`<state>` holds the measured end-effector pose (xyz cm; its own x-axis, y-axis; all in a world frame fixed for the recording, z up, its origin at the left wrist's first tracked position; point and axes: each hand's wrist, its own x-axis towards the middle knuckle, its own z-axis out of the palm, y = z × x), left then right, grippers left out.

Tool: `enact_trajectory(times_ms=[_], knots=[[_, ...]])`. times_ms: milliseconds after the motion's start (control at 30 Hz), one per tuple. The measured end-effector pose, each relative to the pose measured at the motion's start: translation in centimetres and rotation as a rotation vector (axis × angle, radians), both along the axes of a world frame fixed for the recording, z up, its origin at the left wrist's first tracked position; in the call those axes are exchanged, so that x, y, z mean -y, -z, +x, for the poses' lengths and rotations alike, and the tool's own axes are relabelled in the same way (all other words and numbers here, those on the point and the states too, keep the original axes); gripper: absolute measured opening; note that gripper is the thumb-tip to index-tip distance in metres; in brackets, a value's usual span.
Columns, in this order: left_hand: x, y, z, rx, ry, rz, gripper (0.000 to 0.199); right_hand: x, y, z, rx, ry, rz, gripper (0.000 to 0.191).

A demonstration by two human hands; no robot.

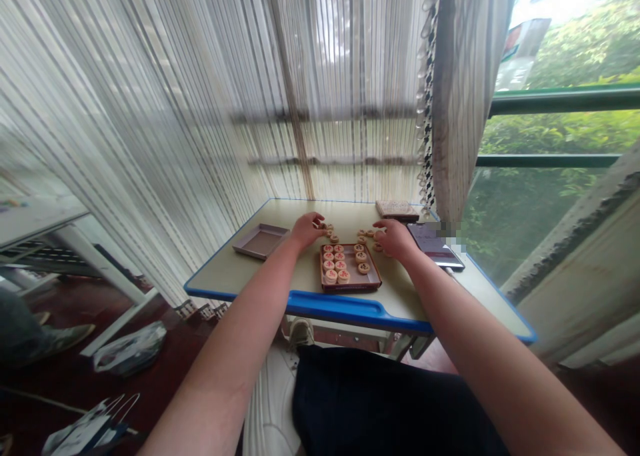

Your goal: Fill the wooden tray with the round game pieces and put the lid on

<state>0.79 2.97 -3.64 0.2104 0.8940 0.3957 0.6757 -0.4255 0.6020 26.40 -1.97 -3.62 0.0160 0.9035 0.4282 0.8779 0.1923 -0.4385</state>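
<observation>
My left hand (305, 229) is at the far side of the box, fingers curled around a round wooden Chinese chess piece (323, 227). More loose pieces (335, 239) lie beside its fingertips. My right hand (395, 238) is over the table to the right, thumb and fingers apart, close to several scattered pieces (369, 233). Between my forearms stands a shallow open box (373, 283). Red-marked pieces (341, 265) fill two columns on its left side, some of them stacked. Dark-marked pieces (363, 268) form one column on its right side.
A shallow empty box lid (261, 241) lies at the table's left. A patterned flat box (397, 209) is at the back right, and a tablet (436, 246) with a cable lies by the right edge. A string curtain (345, 109) hangs behind the blue-edged table (240, 276).
</observation>
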Motion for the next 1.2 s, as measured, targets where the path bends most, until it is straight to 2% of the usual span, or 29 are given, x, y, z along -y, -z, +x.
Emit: enact_trajectory(times_ms=[167,267,367,667,900,1200], knots=[[1.0,-0.3,1.3,0.325,0.198,-0.176,0.042,1.4,-0.8,-2.0,-0.010,-0.200,0.165,0.026],[1.7,-0.7,1.7,0.451,0.308,-0.286,0.043,2.1,-1.1,-2.7,-0.027,-0.257,0.199,0.026],[2.2,-1.1,1.9,0.517,0.346,-0.348,0.037,2.2,-1.2,-2.8,-0.034,-0.295,0.219,0.026],[2.3,-1.2,2.2,0.560,0.374,-0.355,0.038,1.4,-1.4,-1.7,-0.197,-0.163,0.369,0.027],[2.9,-1.8,2.2,0.502,0.400,-0.379,0.045,2.3,-1.3,-3.2,-0.104,-0.377,0.289,0.030],[3.6,-2.0,2.7,0.509,0.495,-0.363,0.043,3.5,-2.0,-4.0,0.057,-0.411,0.334,0.021]])
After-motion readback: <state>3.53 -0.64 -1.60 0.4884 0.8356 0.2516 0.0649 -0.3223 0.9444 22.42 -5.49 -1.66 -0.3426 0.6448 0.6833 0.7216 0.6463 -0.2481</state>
